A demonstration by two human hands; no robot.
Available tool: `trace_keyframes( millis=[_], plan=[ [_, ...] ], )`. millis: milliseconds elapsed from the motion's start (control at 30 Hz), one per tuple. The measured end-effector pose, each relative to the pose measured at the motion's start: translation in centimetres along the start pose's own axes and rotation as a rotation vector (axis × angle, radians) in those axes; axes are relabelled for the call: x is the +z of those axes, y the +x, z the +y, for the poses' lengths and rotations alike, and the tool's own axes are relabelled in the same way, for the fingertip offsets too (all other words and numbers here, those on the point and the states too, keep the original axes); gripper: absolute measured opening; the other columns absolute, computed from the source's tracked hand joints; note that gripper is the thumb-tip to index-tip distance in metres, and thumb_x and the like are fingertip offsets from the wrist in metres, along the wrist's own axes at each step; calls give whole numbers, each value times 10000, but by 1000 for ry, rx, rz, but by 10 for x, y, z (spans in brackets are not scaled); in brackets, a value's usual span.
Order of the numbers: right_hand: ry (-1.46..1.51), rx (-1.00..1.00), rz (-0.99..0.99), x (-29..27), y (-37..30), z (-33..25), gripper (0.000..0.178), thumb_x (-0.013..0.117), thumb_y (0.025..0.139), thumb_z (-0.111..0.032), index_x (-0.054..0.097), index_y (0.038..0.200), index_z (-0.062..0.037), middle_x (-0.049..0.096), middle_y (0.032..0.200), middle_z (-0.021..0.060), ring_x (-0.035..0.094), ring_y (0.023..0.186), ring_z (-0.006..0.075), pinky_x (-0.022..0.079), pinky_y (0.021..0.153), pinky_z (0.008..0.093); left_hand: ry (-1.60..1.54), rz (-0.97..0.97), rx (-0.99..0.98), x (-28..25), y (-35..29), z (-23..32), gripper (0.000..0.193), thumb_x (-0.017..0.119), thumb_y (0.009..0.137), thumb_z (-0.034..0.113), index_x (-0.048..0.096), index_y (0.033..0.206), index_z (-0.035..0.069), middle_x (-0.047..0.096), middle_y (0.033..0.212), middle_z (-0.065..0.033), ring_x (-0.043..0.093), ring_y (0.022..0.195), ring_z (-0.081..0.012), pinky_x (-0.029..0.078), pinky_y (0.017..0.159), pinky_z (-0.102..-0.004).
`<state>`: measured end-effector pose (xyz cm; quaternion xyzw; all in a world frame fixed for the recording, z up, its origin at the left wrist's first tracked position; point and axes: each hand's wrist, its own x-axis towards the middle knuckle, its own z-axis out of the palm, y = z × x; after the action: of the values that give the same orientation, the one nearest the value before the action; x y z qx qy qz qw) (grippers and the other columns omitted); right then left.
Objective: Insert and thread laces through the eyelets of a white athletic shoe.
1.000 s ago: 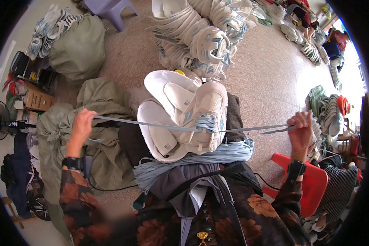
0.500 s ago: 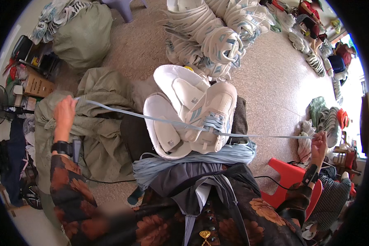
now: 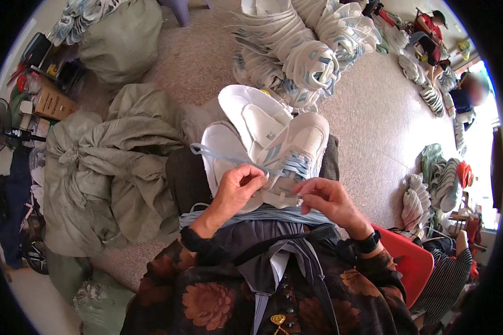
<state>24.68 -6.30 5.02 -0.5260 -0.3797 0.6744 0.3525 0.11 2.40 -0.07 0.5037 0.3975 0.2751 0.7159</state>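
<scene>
A white and beige sneaker (image 3: 304, 137) with blue side stripes rests in my lap, its toe away from me. Its light blue shoelace (image 3: 297, 163) is threaded through the upper eyelets, and one loose length loops out to the left. My left hand (image 3: 237, 192) pinches that length beside the shoe's collar. To the right of the collar is my right hand (image 3: 330, 204), its thumb and fingertips closed; a small pale bit shows there, too small to name. Two white shoes (image 3: 246, 111) with pale insoles lie against the sneaker's left side.
A bundle of blue laces (image 3: 313, 216) lies across my lap. Ahead on the floor stand stacks of nested sneakers (image 3: 310, 61). Olive sacks (image 3: 145, 117) lie to the left, with a fan (image 3: 0, 125) beyond. A red stool (image 3: 405, 262) is at my right; other people sit farther off.
Both hands have come in from wide apart, where they stretched the lace taut, to the sneaker's collar. The left lace length now hangs in a slack loop.
</scene>
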Motion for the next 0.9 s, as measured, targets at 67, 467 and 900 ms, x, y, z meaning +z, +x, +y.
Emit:
trace_keyframes(
  millis=[67,467,900],
  plan=[
    [-102,-156,-43,7,8,5,89,593,974,-33,621,1021,37,640,1179,106,644,847,116,552,771,266,202,110,192,6,10,-8,130,693,951,137,683,939,7,607,773,50,483,656,-21,397,587,-197],
    [-122,-348,255,-6,-4,30,77,582,976,-33,631,1002,21,591,1273,127,622,1015,139,519,915,287,170,87,270,11,30,-20,136,717,936,130,689,955,-2,644,756,16,519,602,-21,424,526,-198],
    [-20,-235,312,-15,-12,43,124,599,984,-76,636,1035,31,652,1156,108,632,957,117,529,888,275,34,52,181,15,28,-14,58,658,951,59,632,974,13,627,770,23,552,606,-22,462,505,-201]
  ],
)
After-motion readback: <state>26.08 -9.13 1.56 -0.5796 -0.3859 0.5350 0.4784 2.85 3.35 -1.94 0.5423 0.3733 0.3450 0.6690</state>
